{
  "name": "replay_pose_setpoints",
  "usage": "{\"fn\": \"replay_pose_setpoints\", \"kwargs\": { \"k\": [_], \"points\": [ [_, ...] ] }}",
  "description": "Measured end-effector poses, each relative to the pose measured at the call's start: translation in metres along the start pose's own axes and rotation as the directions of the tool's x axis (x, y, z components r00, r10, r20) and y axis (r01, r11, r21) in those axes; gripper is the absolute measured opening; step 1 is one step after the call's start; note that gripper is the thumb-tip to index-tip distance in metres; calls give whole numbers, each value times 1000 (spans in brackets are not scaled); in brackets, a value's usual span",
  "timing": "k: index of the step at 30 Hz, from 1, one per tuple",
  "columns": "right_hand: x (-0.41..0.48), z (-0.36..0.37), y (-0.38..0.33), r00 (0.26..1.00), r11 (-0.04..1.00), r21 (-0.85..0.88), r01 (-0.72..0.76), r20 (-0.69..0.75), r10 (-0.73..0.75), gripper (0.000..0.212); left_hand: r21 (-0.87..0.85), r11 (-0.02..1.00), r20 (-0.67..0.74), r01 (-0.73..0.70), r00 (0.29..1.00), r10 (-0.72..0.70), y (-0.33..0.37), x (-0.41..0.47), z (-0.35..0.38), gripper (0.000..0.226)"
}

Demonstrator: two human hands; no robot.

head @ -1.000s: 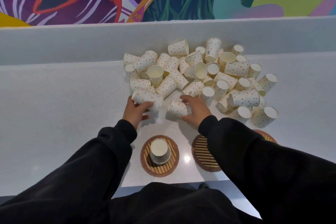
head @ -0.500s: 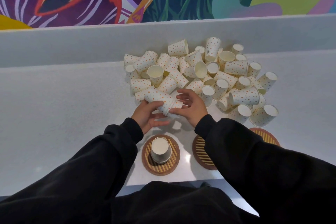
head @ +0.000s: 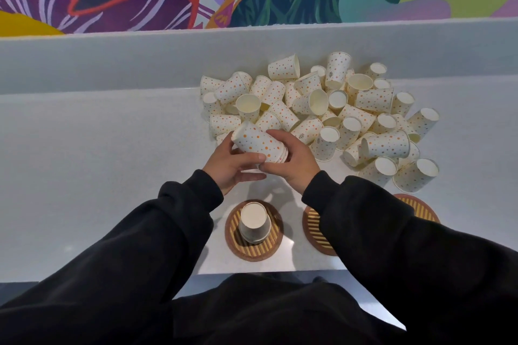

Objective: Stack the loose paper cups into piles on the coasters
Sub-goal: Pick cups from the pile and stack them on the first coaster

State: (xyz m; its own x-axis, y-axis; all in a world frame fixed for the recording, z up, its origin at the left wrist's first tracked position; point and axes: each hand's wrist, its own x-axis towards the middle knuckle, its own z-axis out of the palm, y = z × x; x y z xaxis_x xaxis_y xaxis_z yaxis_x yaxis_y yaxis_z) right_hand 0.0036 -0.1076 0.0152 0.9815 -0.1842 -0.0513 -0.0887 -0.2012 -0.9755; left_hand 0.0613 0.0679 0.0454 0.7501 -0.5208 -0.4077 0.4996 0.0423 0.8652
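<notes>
My left hand [head: 229, 166] and my right hand [head: 291, 162] both hold a short nested stack of dotted paper cups [head: 256, 143], lying on its side above the counter, base pointing up-left. Behind it spreads a heap of several loose dotted cups [head: 350, 112]. Near the front edge a round striped coaster [head: 246, 249] carries an upside-down pile of cups [head: 254, 223]. A second coaster [head: 315, 228] to its right is partly under my right sleeve. A third coaster [head: 420, 207] peeks out farther right.
The pale grey counter [head: 98, 162] ends in a raised ledge [head: 140, 59] at the back, below a colourful mural wall. My black sleeves cover the lower part of the view and the counter's front edge.
Each hand held a separate cup a second ago. They came together, the cups slid into one another, and the joined stack now sits between both hands, slightly nearer me.
</notes>
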Motion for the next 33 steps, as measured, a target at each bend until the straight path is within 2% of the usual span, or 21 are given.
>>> {"fn": "replay_pose_setpoints", "kwargs": {
  "k": [4, 8, 14, 17, 19, 24, 33],
  "points": [
    [-10, -6, -11, 995, 997, -77, 20, 102, -12, 78, 228, 970, -55, -88, 993, 103, 10, -15, 0, 75],
    [-31, -12, -19, 987, 992, -115, 46, 156, -28, 76, 491, 847, 5, -201, 974, 228, 17, -40, -6, 78],
    [-63, -19, -15, 971, 984, -156, 85, 236, -47, 68, 678, 699, 40, -228, 961, 274, -3, -89, -8, 77],
    [-74, -15, -7, 963, 976, -199, 90, 267, -34, 64, 773, 578, 81, -261, 945, 318, -20, -101, -10, 73],
    [-78, -13, -1, 960, 971, -222, 86, 281, -20, 64, 802, 523, 117, -289, 935, 336, -29, -104, -11, 71],
    [-84, -7, 12, 952, 964, -255, 76, 307, 6, 64, 826, 481, 135, -294, 931, 339, -50, -102, -14, 72],
    [-90, 8, 38, 949, 955, -295, -7, 300, 100, 65, 853, 461, 119, -244, 952, 283, -82, -91, -26, 73]
  ]
}}
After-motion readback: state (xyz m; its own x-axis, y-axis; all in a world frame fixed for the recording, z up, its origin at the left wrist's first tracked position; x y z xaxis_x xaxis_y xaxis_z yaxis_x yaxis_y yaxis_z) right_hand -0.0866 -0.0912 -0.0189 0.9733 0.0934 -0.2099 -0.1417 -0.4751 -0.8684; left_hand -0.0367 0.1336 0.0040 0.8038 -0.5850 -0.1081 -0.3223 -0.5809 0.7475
